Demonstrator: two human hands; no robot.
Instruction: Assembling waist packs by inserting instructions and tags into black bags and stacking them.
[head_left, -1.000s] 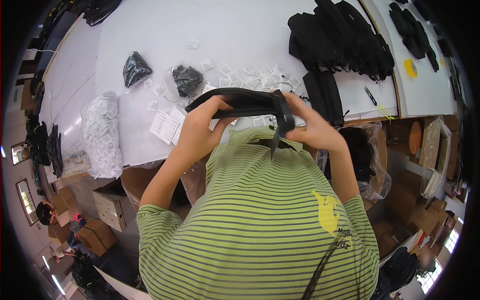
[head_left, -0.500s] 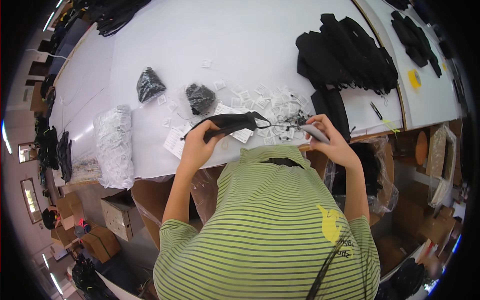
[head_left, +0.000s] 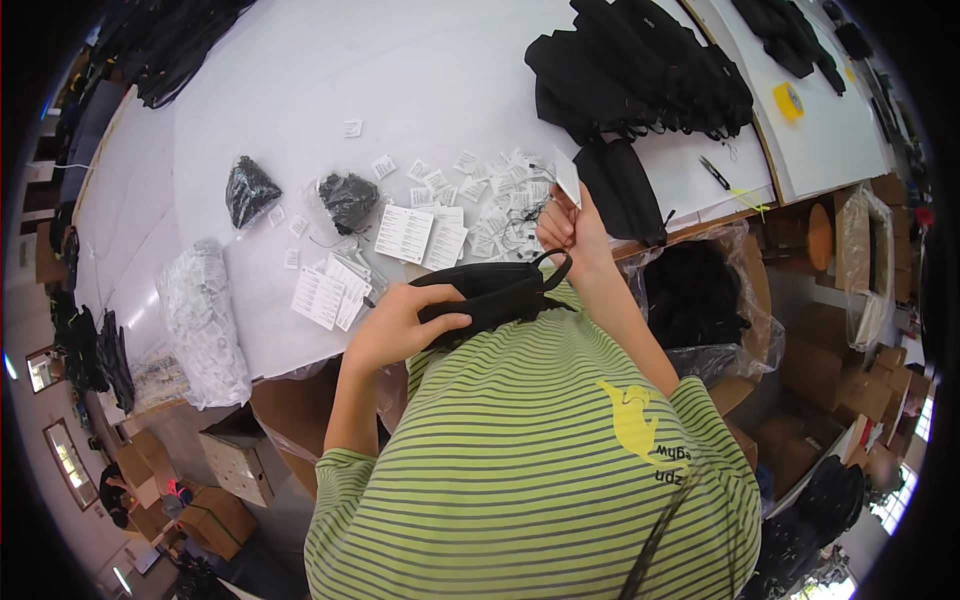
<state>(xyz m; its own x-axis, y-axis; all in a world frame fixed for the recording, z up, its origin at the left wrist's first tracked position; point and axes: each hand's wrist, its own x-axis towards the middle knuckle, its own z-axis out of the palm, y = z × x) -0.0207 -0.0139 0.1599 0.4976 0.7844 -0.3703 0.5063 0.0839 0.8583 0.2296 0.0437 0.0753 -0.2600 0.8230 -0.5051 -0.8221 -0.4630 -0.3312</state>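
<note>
My left hand (head_left: 408, 322) is closed on a black fabric pouch (head_left: 498, 303), thumb on the near side. The pouch lies against my shirt at the table's front edge, with a loop (head_left: 558, 272) standing up at its right end. In my right hand (head_left: 574, 228) a pale card tag (head_left: 567, 178) is pinched upright above the pouch; whether its cord joins the loop I cannot tell. Just beyond, many small white labels (head_left: 490, 190) with dark cords lie heaped. Larger printed cards (head_left: 405, 232) lie left of the heap, and more cards (head_left: 320, 297) sit beside my left hand.
Two clear bags of black pieces (head_left: 250, 192) (head_left: 347, 203) stand on the white table (head_left: 300, 70). A big plastic bag of white items (head_left: 203, 325) lies at left. Black pouches (head_left: 640, 75) are piled far right, near yellow tape (head_left: 788, 101) and a cutter (head_left: 715, 173). A plastic-lined box (head_left: 700, 295) stands below.
The pouch has come down toward my body. My right hand has risen and turned the card upright, apart from the pouch. The whole view has shifted, with table things now farther left.
</note>
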